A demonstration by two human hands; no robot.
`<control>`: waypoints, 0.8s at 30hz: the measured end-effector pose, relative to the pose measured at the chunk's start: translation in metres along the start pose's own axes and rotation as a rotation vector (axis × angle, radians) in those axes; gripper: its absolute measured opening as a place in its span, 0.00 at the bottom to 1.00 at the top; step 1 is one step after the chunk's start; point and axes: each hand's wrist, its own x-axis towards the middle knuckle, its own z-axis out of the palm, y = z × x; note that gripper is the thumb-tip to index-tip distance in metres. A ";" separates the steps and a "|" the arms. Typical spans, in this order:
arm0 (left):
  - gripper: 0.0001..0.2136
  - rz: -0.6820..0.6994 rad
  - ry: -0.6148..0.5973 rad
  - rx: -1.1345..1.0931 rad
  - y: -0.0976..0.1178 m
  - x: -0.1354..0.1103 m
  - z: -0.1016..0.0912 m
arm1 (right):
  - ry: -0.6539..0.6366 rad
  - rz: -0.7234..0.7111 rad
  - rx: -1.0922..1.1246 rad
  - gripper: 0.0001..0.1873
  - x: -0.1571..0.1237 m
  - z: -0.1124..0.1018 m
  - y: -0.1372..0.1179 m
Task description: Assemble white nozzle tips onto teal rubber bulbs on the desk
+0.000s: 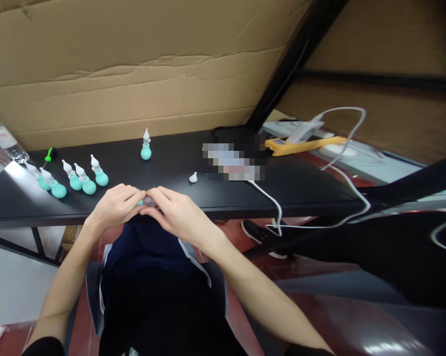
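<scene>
My left hand (121, 203) and my right hand (171, 207) meet over the front edge of the black table. Between them is a nasal aspirator (147, 201); a bit of teal shows by the left fingers and a translucent section by the right. Fingers cover most of it. Both hands are closed around its ends. Beyond them a small white tip (193, 177) lies on the table. Farther back, one teal bulb aspirator (146, 145) stands upright. To the left lie several similar aspirators (85, 180) with white nozzles.
On the black table (171, 163) are a green-handled screwdriver (49, 155) and a water bottle (6, 138) at left. A blurred-out device (230, 160) with a white cable (269, 195) lies right, near a yellow tool (300, 145). Cardboard (134, 64) backs the table. Someone's shoe (252, 230) shows below.
</scene>
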 end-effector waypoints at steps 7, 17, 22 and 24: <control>0.20 -0.110 0.001 -0.485 0.002 -0.003 -0.006 | 0.044 -0.100 0.335 0.19 0.003 -0.006 -0.001; 0.17 -0.018 0.000 -0.804 0.017 0.010 -0.026 | -0.101 0.072 0.984 0.25 -0.003 -0.031 0.011; 0.12 -0.099 0.167 -0.657 0.010 0.006 -0.024 | 0.321 0.310 0.415 0.13 -0.002 -0.046 0.022; 0.10 -0.175 0.173 -0.571 0.006 0.004 -0.021 | 0.417 0.407 0.181 0.10 -0.003 -0.048 0.037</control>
